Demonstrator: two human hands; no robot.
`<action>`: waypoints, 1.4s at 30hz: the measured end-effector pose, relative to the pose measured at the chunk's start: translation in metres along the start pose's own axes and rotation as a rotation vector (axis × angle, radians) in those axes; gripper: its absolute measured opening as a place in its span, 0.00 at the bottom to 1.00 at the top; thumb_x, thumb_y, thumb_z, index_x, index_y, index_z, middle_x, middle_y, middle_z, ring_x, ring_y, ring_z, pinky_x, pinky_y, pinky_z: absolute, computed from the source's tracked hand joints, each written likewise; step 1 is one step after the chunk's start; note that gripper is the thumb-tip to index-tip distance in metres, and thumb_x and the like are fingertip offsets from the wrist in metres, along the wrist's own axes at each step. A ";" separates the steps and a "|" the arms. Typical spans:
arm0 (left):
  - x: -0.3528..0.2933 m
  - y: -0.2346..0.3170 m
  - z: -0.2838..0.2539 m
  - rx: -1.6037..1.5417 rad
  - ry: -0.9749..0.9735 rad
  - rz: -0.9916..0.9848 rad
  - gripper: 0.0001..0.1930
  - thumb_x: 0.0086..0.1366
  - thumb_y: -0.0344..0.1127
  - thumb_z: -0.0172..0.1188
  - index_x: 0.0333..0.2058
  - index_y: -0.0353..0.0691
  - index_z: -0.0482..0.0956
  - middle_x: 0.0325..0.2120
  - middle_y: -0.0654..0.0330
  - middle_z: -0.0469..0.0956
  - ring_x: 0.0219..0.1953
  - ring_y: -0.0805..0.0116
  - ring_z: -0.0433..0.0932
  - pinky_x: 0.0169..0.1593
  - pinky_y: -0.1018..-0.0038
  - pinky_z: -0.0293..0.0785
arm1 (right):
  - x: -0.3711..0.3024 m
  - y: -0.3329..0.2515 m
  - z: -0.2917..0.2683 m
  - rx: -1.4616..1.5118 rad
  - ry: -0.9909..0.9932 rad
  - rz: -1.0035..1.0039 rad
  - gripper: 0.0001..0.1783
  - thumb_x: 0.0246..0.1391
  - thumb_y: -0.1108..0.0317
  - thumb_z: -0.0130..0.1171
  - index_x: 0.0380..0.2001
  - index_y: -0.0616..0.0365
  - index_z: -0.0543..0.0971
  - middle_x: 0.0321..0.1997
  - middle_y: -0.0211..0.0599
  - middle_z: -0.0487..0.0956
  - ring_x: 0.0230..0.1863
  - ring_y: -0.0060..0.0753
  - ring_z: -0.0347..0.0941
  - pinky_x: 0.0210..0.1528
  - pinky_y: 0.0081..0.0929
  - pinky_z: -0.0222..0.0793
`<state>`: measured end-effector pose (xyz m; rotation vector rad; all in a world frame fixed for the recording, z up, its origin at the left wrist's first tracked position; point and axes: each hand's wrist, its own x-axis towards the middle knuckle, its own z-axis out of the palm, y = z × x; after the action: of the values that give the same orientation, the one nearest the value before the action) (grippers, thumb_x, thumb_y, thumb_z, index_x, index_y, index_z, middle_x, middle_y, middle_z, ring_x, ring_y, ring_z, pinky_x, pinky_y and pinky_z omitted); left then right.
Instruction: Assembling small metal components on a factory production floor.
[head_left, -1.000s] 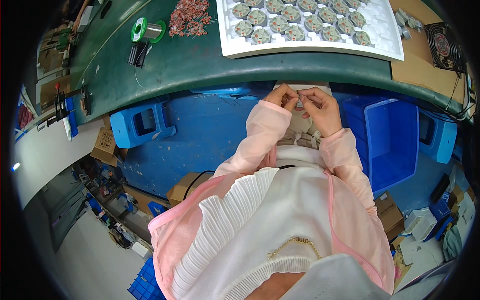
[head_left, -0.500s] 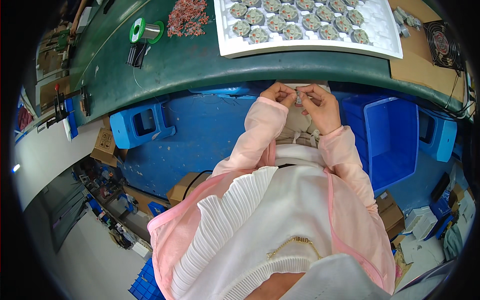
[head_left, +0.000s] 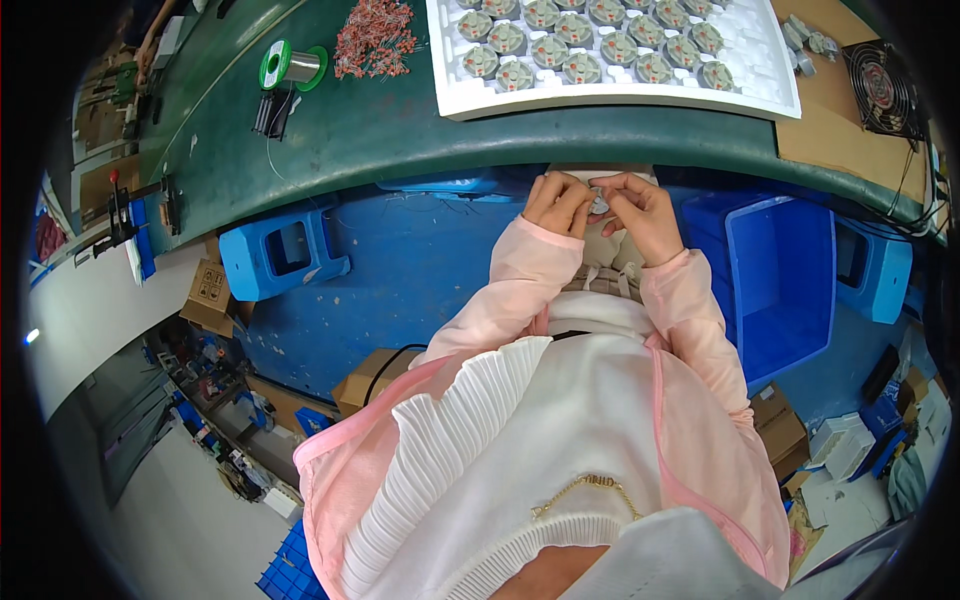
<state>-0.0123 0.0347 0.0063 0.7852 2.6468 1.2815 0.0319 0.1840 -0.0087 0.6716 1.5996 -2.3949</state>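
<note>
We log one small round grey piece (head_left: 599, 203) in hand, above the lap and just off the bench edge, its light face partly showing. The right hand (head_left: 645, 215) pinches it between thumb and forefinger; the left hand (head_left: 558, 205) is curled at its left side, and whether those fingers grip or merely touch we cannot tell.

Progress, as we judge it: rows of round grey parts with red-orange spots (head_left: 582, 68) sit in the white foam tray (head_left: 620, 98), seemingly finished with; the held piece is not among them. A loose heap of small red leaded components (head_left: 372, 42) on the dark green bench (head_left: 350, 130) suggests stock remains (we could not count it).

Versus half a second ago: the left fingers, then extended in a fingertip pinch, are now folded, and more of the piece's round face shows.
</note>
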 end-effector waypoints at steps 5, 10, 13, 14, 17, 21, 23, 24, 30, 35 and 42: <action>0.002 0.002 0.003 0.126 0.030 0.096 0.08 0.57 0.23 0.60 0.35 0.41 0.80 0.36 0.65 0.72 0.36 0.69 0.70 0.35 0.77 0.70 | 0.003 0.001 0.000 0.015 0.019 -0.025 0.10 0.58 0.76 0.50 0.39 0.63 0.80 0.32 0.40 0.81 0.29 0.27 0.78 0.26 0.14 0.71; 0.006 0.021 -0.006 0.051 -0.035 0.048 0.10 0.59 0.22 0.58 0.39 0.42 0.81 0.38 0.65 0.73 0.36 0.70 0.72 0.37 0.78 0.71 | -0.003 0.011 -0.021 0.050 0.042 -0.003 0.11 0.60 0.74 0.51 0.42 0.64 0.79 0.35 0.40 0.80 0.30 0.28 0.78 0.27 0.16 0.72; 0.016 0.044 -0.018 -0.253 -0.064 -0.237 0.15 0.61 0.23 0.56 0.45 0.44 0.80 0.42 0.65 0.75 0.33 0.71 0.74 0.38 0.78 0.71 | -0.009 -0.007 -0.035 0.133 -0.008 0.068 0.16 0.60 0.72 0.56 0.51 0.64 0.74 0.41 0.40 0.79 0.34 0.28 0.77 0.31 0.18 0.74; 0.018 0.043 -0.019 -0.226 -0.053 -0.247 0.15 0.61 0.23 0.57 0.46 0.44 0.79 0.41 0.65 0.76 0.33 0.71 0.74 0.38 0.78 0.71 | -0.016 -0.017 -0.040 0.067 -0.055 0.000 0.17 0.59 0.74 0.57 0.52 0.63 0.73 0.42 0.40 0.79 0.35 0.28 0.77 0.33 0.19 0.74; 0.020 0.036 -0.022 -0.175 -0.086 -0.272 0.13 0.62 0.24 0.57 0.45 0.43 0.79 0.40 0.64 0.78 0.33 0.71 0.74 0.37 0.79 0.71 | -0.024 -0.073 -0.052 -0.025 -0.137 -0.105 0.20 0.57 0.76 0.59 0.53 0.62 0.72 0.44 0.40 0.79 0.37 0.28 0.77 0.34 0.19 0.74; 0.014 0.018 -0.014 -0.223 -0.139 -0.221 0.11 0.63 0.25 0.57 0.44 0.42 0.79 0.40 0.64 0.78 0.33 0.70 0.75 0.37 0.78 0.71 | -0.049 -0.151 -0.048 -0.046 -0.249 -0.182 0.22 0.53 0.78 0.61 0.53 0.61 0.72 0.47 0.41 0.78 0.40 0.27 0.75 0.37 0.19 0.73; 0.014 0.027 -0.013 -0.244 -0.161 -0.219 0.11 0.63 0.25 0.56 0.44 0.42 0.79 0.39 0.64 0.79 0.34 0.70 0.75 0.38 0.77 0.71 | -0.030 -0.170 -0.055 -0.215 -0.057 -0.491 0.22 0.51 0.77 0.62 0.51 0.58 0.74 0.46 0.38 0.78 0.41 0.27 0.73 0.41 0.19 0.70; 0.013 0.030 -0.013 -0.253 -0.172 -0.222 0.10 0.63 0.26 0.56 0.43 0.41 0.79 0.39 0.64 0.79 0.34 0.70 0.75 0.38 0.77 0.72 | -0.016 -0.179 -0.062 -0.516 0.114 -0.611 0.22 0.50 0.76 0.63 0.50 0.55 0.75 0.45 0.36 0.78 0.41 0.28 0.73 0.43 0.21 0.69; 0.013 0.033 -0.017 -0.231 -0.220 -0.241 0.10 0.65 0.27 0.56 0.43 0.41 0.79 0.39 0.64 0.79 0.34 0.71 0.76 0.38 0.77 0.72 | 0.052 -0.197 -0.108 -1.107 0.464 -0.792 0.17 0.51 0.66 0.63 0.46 0.48 0.79 0.44 0.28 0.80 0.44 0.31 0.73 0.47 0.29 0.66; 0.008 0.023 -0.015 -0.272 -0.209 -0.291 0.10 0.65 0.27 0.55 0.43 0.41 0.79 0.38 0.64 0.79 0.34 0.72 0.76 0.39 0.78 0.72 | 0.064 -0.195 -0.100 -1.415 0.466 -0.761 0.16 0.54 0.58 0.60 0.47 0.44 0.79 0.47 0.26 0.81 0.49 0.33 0.71 0.54 0.39 0.57; 0.010 0.026 -0.013 -0.257 -0.253 -0.270 0.10 0.65 0.26 0.54 0.44 0.41 0.79 0.37 0.64 0.79 0.34 0.72 0.76 0.39 0.78 0.72 | 0.059 -0.197 -0.097 -1.561 0.466 -0.737 0.16 0.54 0.59 0.59 0.47 0.44 0.79 0.46 0.26 0.81 0.51 0.33 0.69 0.53 0.41 0.56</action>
<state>-0.0146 0.0440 0.0360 0.4953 2.2413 1.3144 -0.0719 0.3576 0.0962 0.2446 3.4220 -0.4270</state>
